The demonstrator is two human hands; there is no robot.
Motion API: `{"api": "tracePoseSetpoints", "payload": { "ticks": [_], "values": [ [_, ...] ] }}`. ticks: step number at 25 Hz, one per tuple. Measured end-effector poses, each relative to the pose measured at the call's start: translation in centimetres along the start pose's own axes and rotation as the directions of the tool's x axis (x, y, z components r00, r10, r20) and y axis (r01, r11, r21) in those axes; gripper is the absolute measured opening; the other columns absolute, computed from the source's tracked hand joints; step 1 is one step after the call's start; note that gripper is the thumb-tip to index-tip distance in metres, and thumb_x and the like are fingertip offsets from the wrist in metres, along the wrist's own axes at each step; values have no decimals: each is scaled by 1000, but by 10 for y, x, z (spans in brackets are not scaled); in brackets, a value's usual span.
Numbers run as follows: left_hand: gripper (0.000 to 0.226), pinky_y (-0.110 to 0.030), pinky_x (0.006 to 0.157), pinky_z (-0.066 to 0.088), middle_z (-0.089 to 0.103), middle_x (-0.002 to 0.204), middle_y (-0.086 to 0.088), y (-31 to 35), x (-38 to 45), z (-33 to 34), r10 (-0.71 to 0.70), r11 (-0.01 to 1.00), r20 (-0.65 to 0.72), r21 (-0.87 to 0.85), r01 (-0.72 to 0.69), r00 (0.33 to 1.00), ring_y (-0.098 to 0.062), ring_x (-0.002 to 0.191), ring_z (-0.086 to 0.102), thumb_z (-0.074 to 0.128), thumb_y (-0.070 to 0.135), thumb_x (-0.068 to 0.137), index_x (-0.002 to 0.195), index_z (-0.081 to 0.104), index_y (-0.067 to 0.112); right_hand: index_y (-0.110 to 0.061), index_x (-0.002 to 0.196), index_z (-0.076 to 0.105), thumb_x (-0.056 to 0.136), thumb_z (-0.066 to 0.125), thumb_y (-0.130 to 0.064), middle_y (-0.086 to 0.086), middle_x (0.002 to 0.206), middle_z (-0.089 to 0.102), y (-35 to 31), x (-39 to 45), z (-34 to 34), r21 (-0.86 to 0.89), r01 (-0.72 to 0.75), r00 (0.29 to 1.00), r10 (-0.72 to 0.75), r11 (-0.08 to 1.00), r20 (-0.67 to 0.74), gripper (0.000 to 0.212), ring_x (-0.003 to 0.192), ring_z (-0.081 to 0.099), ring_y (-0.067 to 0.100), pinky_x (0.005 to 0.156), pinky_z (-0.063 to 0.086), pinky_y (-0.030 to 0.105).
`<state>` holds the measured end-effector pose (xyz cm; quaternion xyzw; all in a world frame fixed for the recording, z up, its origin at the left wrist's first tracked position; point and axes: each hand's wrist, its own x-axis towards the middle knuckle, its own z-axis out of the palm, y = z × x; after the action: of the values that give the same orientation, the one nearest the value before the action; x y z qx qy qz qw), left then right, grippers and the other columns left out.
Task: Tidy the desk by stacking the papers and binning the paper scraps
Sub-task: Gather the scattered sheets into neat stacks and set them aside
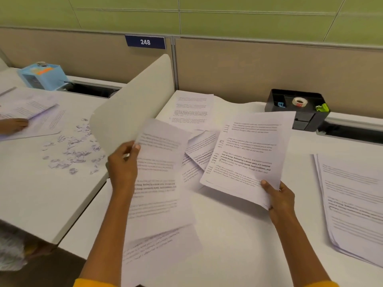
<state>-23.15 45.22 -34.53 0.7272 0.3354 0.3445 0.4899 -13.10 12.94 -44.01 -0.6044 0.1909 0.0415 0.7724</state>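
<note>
White printed sheets everywhere in our head view: our left hand (123, 164) pinches one sheet (159, 172) at centre frame, our right hand (279, 200) pinches a small sheaf (246, 154) right of centre. A neat stack (352, 204) waits at the right edge, scraps (72, 148) lie centre left. Loose pinches could let pages slide apart.

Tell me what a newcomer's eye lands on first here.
First, the two bare hands in the middle: the left hand grips a printed sheet by its left edge, and the right hand pinches a sheaf of printed pages by its lower corner, above loose papers on the white desk. Next, the heap of paper scraps on the neighbouring desk at left, and the blue 248 sign on the partition behind.
</note>
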Motion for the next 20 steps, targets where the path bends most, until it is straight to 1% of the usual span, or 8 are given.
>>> {"api": "tracePoseSetpoints", "payload": {
  "ticks": [3, 5, 7, 9, 12, 14, 17, 20],
  "values": [
    [6, -25, 66, 53, 66, 86, 4, 28, 6, -10, 17, 977, 40, -215, -8, 999, -9, 74, 61, 63, 23, 89, 93, 67, 24, -12, 106, 61, 83, 67, -1, 10, 104, 66, 3, 1, -7, 0, 43, 999, -43, 999, -20, 26, 82, 63, 23, 76, 52, 33],
    [6, -24, 65, 56, 68, 88, 6, 43, 7, -14, -44, 940, 82, -334, 69, 996, -9, 76, 65, 64, 23, 88, 90, 66, 29, -13, 105, 61, 84, 67, -4, 6, 99, 67, 4, -1, -8, -40, 49, 999, -50, 998, -6, 24, 81, 64, 20, 76, 52, 33],
    [7, -26, 70, 58, 70, 96, 3, 52, 10, -9, -125, 885, 130, -434, 170, 984, -11, 83, 67, 64, 21, 87, 92, 66, 25, -14, 104, 62, 83, 68, -8, 0, 93, 68, 4, -5, -4, -85, 54, 998, -51, 995, 42, 22, 80, 65, 16, 72, 52, 30],
    [6, -24, 69, 57, 70, 97, 1, 54, 13, 3, -194, 848, 163, -467, 249, 967, -12, 83, 67, 65, 18, 86, 92, 66, 20, -14, 102, 64, 83, 69, -8, -1, 92, 70, 4, -11, 2, -125, 65, 990, -49, 990, 131, 20, 81, 67, 16, 69, 54, 27],
    [5, -23, 60, 56, 67, 86, 1, 52, 11, 27, -301, 769, 229, -516, 378, 926, -10, 71, 63, 64, 11, 87, 86, 64, 16, -13, 100, 67, 82, 69, -8, 1, 93, 74, 1, -19, 12, -107, 61, 956, -27, 992, 293, 19, 82, 71, 19, 69, 58, 29],
    [6, -26, 62, 56, 66, 85, 0, 47, 8, 43, -356, 715, 271, -538, 447, 894, -12, 75, 62, 63, 11, 87, 85, 63, 16, -13, 100, 68, 82, 69, -8, 2, 92, 75, -5, -22, 17, -122, 68, 924, -17, 990, 383, 19, 81, 72, 20, 66, 57, 30],
    [6, -32, 70, 55, 65, 86, 2, 36, 4, 61, -398, 688, 299, -528, 498, 867, -15, 82, 59, 62, 16, 89, 85, 62, 20, -12, 96, 70, 77, 74, -10, 4, 89, 76, -12, -26, 20, -150, 88, 885, -8, 985, 466, 20, 78, 72, 17, 62, 55, 26],
    [7, -31, 66, 55, 66, 85, 4, 25, -1, 70, -396, 677, 344, -517, 524, 851, -13, 79, 61, 59, 16, 91, 88, 61, 21, -12, 98, 70, 69, 71, -23, 4, 92, 75, -15, -26, 16, -153, 86, 863, 3, 984, 505, 32, 83, 72, 19, 64, 55, 26]
  ]
}}
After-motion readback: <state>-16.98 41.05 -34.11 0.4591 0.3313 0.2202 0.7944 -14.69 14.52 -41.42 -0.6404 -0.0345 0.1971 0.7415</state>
